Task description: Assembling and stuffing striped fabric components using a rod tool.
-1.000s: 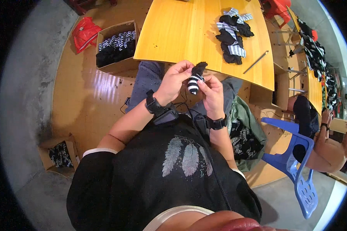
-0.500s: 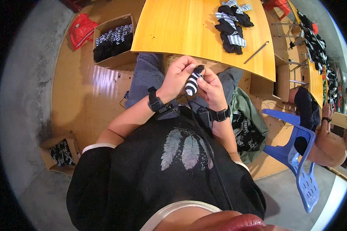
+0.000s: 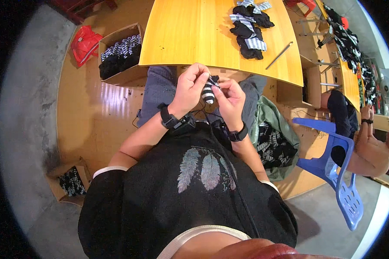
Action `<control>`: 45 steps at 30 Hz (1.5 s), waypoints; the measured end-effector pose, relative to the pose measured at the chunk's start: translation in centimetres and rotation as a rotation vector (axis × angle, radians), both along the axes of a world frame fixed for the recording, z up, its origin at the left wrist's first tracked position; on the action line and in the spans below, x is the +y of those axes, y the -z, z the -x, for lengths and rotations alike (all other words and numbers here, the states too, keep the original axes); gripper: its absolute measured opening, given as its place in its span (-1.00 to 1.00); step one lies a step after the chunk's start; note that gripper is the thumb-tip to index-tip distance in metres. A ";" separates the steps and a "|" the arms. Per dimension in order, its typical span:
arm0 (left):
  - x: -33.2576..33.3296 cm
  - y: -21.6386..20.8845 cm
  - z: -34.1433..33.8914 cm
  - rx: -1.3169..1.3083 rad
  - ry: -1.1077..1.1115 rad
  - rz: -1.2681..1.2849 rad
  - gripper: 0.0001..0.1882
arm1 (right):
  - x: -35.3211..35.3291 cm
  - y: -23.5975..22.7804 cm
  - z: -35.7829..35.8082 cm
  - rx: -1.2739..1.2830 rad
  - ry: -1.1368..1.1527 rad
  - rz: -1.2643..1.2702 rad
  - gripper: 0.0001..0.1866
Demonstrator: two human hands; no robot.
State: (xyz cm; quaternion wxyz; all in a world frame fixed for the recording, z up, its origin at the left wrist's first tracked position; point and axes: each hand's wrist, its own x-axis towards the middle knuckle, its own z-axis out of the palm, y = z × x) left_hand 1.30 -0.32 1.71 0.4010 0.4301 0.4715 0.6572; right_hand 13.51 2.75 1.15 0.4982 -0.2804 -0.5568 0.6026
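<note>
At about nine o'clock from the hands, a cardboard box (image 3: 119, 54) of black and striped socks sits on the floor beside the yellow table (image 3: 190, 34), probably so that a reach to the side fetches the next piece, with a red bag (image 3: 84, 41) just beyond it at ten o'clock. A smaller box (image 3: 71, 181) with more striped cloth stands well apart at seven o'clock. The left hand (image 3: 190, 86) is raised in front of the table edge, its fingers curled nearly closed and pinching the upper part of a small black-and-white striped sock (image 3: 208, 91), which is bunched into a short roll between both hands; holding it up over the lap and close to the body seems to let both thumbs work the cloth. The right hand (image 3: 230, 99) meets it from three o'clock, fingers likewise bent tight, thumb and forefinger gripping the sock's right side, so the two hands nearly touch. At one o'clock on the tabletop lies a pile of socks (image 3: 248, 26), laid within arm's reach, and beside it a thin metal rod (image 3: 279, 55). At four o'clock a green bag (image 3: 274, 138) of socks slumps on the floor, then a blue plastic chair (image 3: 337, 172), and another person's hand (image 3: 374, 142) at the far right.
</note>
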 end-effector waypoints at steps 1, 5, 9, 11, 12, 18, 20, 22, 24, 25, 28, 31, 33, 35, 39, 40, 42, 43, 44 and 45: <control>0.0 -0.1 0.2 0.091 -0.016 -0.038 -0.94 | 0.2 0.0 0.2 0.050 -0.058 0.011 -0.91; -0.4 -0.3 0.1 -0.145 0.018 -0.047 -0.93 | 0.0 -1.3 0.1 0.193 -0.301 0.404 -0.88; -0.4 -1.0 0.0 -0.232 0.041 -0.015 -0.92 | 0.4 -1.3 0.1 0.349 -0.496 0.572 -0.90; -0.3 -1.0 -0.4 -0.376 0.072 -0.002 -0.92 | 0.5 -1.3 -0.1 0.389 -0.522 0.657 -0.93; -0.1 -0.8 -0.3 -0.376 0.075 -0.003 -0.92 | 0.5 -1.4 -0.1 0.409 -0.534 0.698 -0.94; 1.0 1.9 -0.1 0.200 -0.134 -0.101 -0.77 | 1.8 -0.1 0.0 0.325 -0.142 0.739 -0.93; 0.4 0.5 0.0 0.388 -0.083 -0.139 -0.67 | 2.3 0.7 -0.5 0.353 -0.095 0.799 -0.96; 0.1 -0.9 -0.7 -0.090 0.228 0.015 -0.70 | 1.6 0.0 -0.3 0.200 -0.219 0.755 -0.92; 1.0 -0.3 0.1 -0.127 0.129 -0.009 -0.85 | 1.6 -1.2 -0.3 0.184 -0.300 0.720 -0.88; 1.5 -0.4 0.9 -0.230 0.111 -0.005 -0.88 | 2.4 -1.5 -0.8 0.053 -0.318 0.581 -0.87; 2.8 -0.9 3.2 -0.419 0.079 -0.023 -0.89 | 6.4 -1.5 -3.4 -0.241 0.040 0.193 -0.89; 3.3 -2.1 4.8 -0.530 0.081 0.111 -0.83 | 13.3 -0.6 -7.1 -0.760 0.617 -0.307 -0.83; 4.0 -1.4 5.4 -0.611 0.119 0.121 -0.83 | 15.4 -1.5 -8.1 -1.186 0.740 -0.491 -0.81; 4.9 -1.4 5.5 -0.762 0.208 0.161 -0.82 | 17.2 -0.5 -8.9 -1.303 0.748 -0.477 -0.81; 5.6 -1.8 5.6 -0.903 0.184 0.223 -0.78 | 18.5 -0.4 -8.7 -1.552 0.763 -0.340 -0.83; 5.6 -1.7 5.8 -0.903 0.174 0.224 -0.78 | 18.2 -0.5 -8.9 -1.551 0.753 -0.342 -0.83; 6.0 -1.4 6.0 -0.975 0.162 0.196 -0.75 | 17.8 -0.6 -9.5 -1.577 0.744 -0.303 -0.85; 6.2 -1.6 6.0 -0.985 0.150 0.222 -0.74 | 17.4 -0.5 -10.6 -1.552 0.706 -0.333 -0.84; 6.4 -1.7 6.1 -0.981 0.146 0.221 -0.74 | 17.1 -0.3 -11.4 -1.548 0.703 -0.335 -0.84; 6.5 -1.7 6.2 -0.970 0.124 0.228 -0.74 | 16.4 0.2 -12.4 -1.345 0.672 -0.272 -0.82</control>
